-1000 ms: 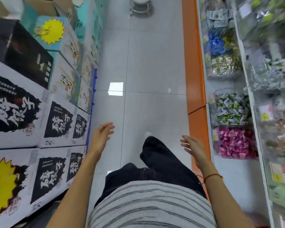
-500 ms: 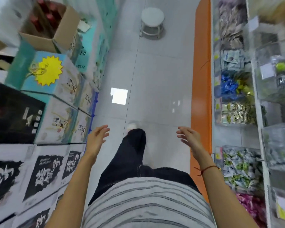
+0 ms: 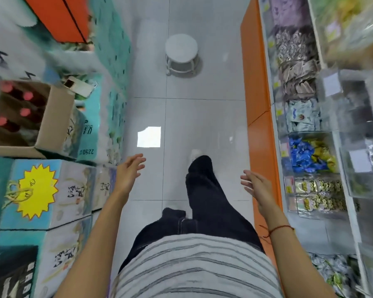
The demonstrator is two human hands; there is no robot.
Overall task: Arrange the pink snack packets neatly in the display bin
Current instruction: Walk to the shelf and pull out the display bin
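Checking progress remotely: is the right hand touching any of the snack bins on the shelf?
Apart. The head view shows the right hand open over the aisle floor, with the orange shelf edge between it and the snack bins.

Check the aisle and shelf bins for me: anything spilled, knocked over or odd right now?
Nothing spilled or toppled. The odd part: no pink packets are in view. Both hands, left hand and right hand, hang open and hold nothing over the tiled floor, with a white stool ahead.

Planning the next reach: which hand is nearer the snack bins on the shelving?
The right hand. It hangs open beside the orange shelf base, with the snack bins on that side. The left hand is by stacked cartons. No pink packets are in view.
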